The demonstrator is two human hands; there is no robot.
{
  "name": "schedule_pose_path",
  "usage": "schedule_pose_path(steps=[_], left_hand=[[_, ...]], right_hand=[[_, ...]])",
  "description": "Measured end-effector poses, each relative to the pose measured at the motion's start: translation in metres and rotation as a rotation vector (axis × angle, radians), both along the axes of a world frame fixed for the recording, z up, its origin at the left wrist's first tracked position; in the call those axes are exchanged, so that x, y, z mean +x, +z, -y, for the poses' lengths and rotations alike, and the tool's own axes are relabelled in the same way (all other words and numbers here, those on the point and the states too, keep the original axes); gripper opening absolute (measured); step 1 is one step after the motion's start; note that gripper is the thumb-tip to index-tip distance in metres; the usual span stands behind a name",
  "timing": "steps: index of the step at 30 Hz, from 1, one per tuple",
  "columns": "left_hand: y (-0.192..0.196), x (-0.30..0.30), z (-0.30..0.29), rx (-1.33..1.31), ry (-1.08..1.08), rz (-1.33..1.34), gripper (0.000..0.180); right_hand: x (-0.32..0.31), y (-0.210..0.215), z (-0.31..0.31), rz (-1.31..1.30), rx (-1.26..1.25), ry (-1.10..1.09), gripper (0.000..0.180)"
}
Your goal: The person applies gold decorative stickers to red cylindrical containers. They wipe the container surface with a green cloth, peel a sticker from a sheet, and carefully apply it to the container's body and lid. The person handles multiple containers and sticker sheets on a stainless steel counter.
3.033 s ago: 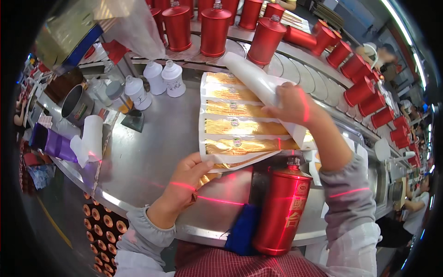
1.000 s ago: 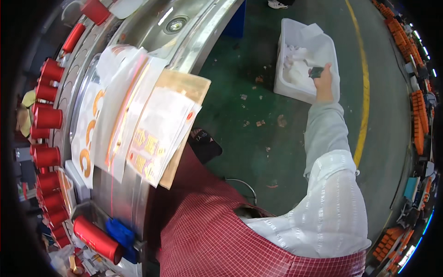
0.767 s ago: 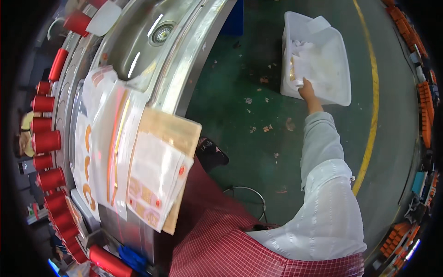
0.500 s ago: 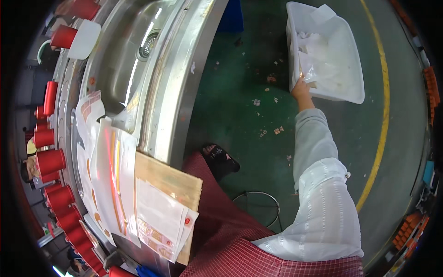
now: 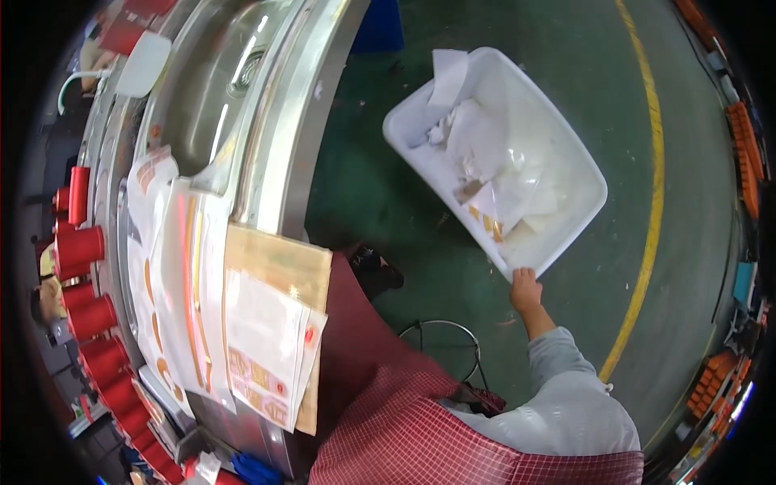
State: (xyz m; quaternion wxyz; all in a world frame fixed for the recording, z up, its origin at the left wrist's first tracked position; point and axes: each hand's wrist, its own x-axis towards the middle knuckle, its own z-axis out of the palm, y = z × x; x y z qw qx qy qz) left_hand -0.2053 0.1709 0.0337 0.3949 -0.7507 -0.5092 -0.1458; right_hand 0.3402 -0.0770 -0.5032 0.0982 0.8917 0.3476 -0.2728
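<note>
My right hand [image 5: 527, 291] has its fingers closed over the near corner of a white plastic tub [image 5: 414, 128] on the green floor. Crumpled white paper and clear plastic film [image 5: 477, 145] lie inside the tub, with some orange-printed pieces near its left side. A white sheet [image 5: 449, 74] leans over the far left rim. My left hand is out of view.
To the left runs a steel counter with a sink [image 5: 198, 121], printed sheets [image 5: 263, 323] on a tan board [image 5: 279, 250] and red cylinders [image 5: 78, 252]. A metal ring [image 5: 477, 343] stands near my apron. A blue box [image 5: 380, 28] sits beyond. A yellow line [image 5: 649, 202] crosses the floor.
The tub has come nearer and turned, swinging left at its far end. My right hand has drawn back toward me and now grips the tub's near corner.
</note>
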Motion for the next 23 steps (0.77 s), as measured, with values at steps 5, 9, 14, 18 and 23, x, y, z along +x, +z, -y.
schedule_pose_path(steps=[5,9,14,18,23], left_hand=[[0.000,-0.023,0.016,0.017,0.033,0.069,0.047],[0.006,-0.040,0.040,0.021,0.086,0.101,0.049],[0.014,-0.041,0.049,-0.012,0.149,0.127,0.051],[0.020,-0.033,0.051,-0.041,0.245,0.150,0.052],[0.034,-0.019,0.068,-0.082,0.414,0.193,0.053]], right_hand=[[0.006,-0.014,0.016,-0.326,-0.456,0.246,0.032],[0.042,-0.017,-0.115,-0.302,0.139,0.188,0.040],[0.040,-0.029,-0.334,-0.708,0.616,-0.577,0.070],[0.049,-0.083,-0.399,-0.565,0.471,-0.663,0.084],[0.060,-0.132,-0.425,-0.946,0.386,-0.609,0.083]])
